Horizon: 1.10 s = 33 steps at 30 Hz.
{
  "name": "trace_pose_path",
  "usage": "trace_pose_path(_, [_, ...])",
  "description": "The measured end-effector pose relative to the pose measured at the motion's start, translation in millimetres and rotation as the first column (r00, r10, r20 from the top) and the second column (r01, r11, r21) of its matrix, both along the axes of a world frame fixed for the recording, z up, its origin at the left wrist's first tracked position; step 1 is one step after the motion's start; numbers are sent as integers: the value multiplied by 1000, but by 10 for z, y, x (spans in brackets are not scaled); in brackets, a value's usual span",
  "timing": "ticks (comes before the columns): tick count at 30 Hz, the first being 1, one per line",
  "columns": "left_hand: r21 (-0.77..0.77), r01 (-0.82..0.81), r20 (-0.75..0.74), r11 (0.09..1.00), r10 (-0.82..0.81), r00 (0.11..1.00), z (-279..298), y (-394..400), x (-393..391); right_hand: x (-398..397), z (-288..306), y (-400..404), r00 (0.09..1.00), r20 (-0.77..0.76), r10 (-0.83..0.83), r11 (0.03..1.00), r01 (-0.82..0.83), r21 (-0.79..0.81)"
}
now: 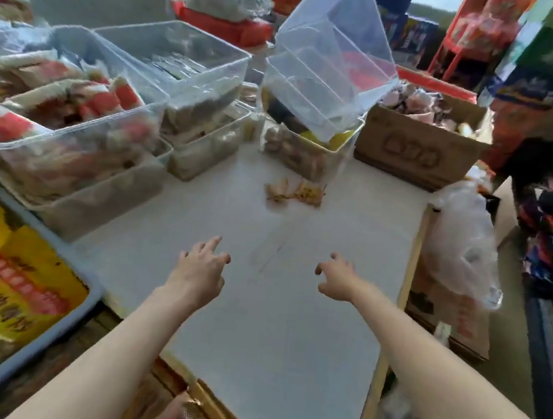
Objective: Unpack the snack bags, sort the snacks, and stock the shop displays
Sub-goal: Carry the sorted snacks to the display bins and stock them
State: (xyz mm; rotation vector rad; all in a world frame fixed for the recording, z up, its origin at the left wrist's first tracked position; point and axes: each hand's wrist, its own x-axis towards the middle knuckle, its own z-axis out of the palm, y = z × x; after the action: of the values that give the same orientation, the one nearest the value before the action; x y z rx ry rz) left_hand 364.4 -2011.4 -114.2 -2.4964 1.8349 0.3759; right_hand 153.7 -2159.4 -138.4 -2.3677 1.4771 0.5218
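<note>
clear plastic bins (69, 137) packed with snacks stand left of the loose snack packets (294, 192) on the white table (271, 329); an empty bin (333, 64) tilts on another behind them, beside a cardboard box (416, 149). nearer than the packets, well apart from them, the left hand (201, 269) and right hand (337, 280) hover with fingers spread, holding nothing.

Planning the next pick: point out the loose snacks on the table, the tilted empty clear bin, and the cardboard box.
loose snacks (294, 192), head view, middle of the pile
tilted clear bin (333, 60), head view, its side wall
cardboard box (409, 152), head view, front face
</note>
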Motion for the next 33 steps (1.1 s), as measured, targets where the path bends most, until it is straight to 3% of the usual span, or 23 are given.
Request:
trace_pose_path(4, [3,-120,6,993,120,993,-289,-768,33,389,-308,-994,991,94,97,993,-89,-82])
trace_pose_path(11, [9,-117,50,993,117,992,-673,-1708,-115,689,-800,-2147,953,26,301,943,-294,-154])
trace_pose_path(16, [28,-126,95,992,123,988,-905,-1905,-48,845,-950,-2689,954,118,277,956,-261,-137])
trace_pose_path(23, [-18,-208,24,978,208,978,-1005,-2602,-250,391,-1097,-2376,926,179,333,923,-282,-261])
trace_pose_path(28, [-55,-269,-71,962,265,962,-1120,-3258,-395,156,-1296,-2065,887,266,378,865,-235,-444])
trace_pose_path(33, [-19,-266,-126,964,261,957,-1330,-3171,-239,22,-1273,-1909,869,205,451,796,-288,-532])
